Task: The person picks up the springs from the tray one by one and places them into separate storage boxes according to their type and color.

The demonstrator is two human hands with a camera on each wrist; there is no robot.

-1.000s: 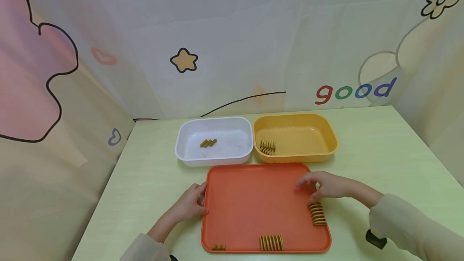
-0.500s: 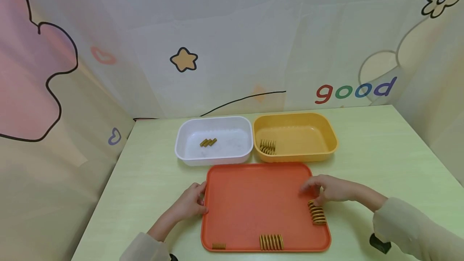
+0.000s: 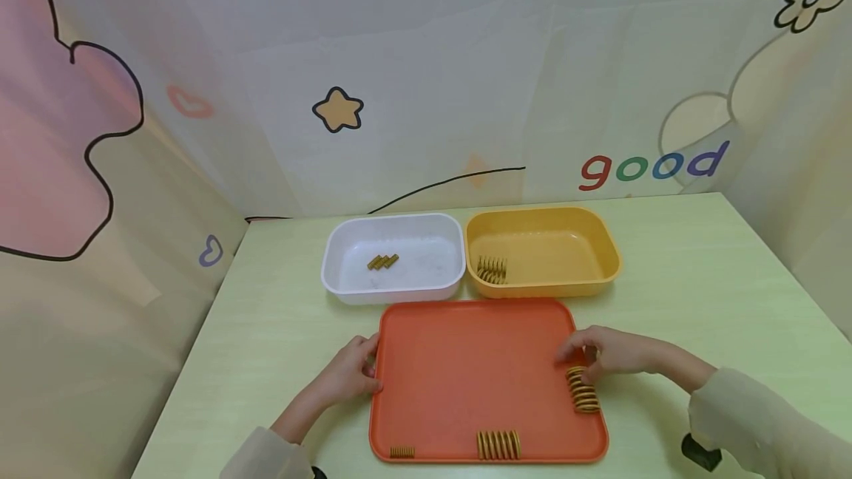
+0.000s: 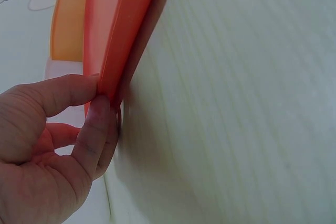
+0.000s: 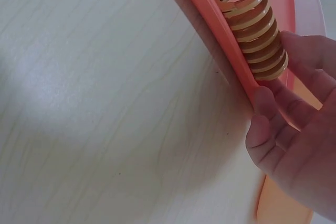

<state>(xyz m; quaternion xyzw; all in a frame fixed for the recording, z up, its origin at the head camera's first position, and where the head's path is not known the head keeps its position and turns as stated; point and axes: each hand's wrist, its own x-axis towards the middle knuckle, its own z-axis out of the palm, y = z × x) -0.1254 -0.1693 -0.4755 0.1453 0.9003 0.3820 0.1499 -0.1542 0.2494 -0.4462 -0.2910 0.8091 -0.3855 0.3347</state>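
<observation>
My left hand (image 3: pixel 346 373) grips the left rim of the orange-red tray (image 3: pixel 466 375); the left wrist view shows the rim pinched between fingers and thumb. At the tray's right edge, my right hand (image 3: pixel 615 352) is at the far end of a thick golden coil spring (image 3: pixel 584 398). One fingertip overlaps the spring's end in the head view, while the others curve loosely over the tray beside it. In the right wrist view the spring (image 5: pixel 257 30) lies along the rim, fingertips close around its end. Another large coil spring (image 3: pixel 498 446) and a small one (image 3: pixel 402 453) lie by the tray's near edge.
Behind the tray stand a white bin (image 3: pixel 426 272) with several small springs (image 3: pixel 382 262) and a yellow bin (image 3: pixel 566 257) with large springs (image 3: pixel 492 270). A printed cloth (image 3: pixel 413 58) hangs behind the pale green table (image 3: pixel 286 316).
My right hand has come slightly nearer and to the right, so that it now overlaps the end of the spring. The left hand and the springs stay in place.
</observation>
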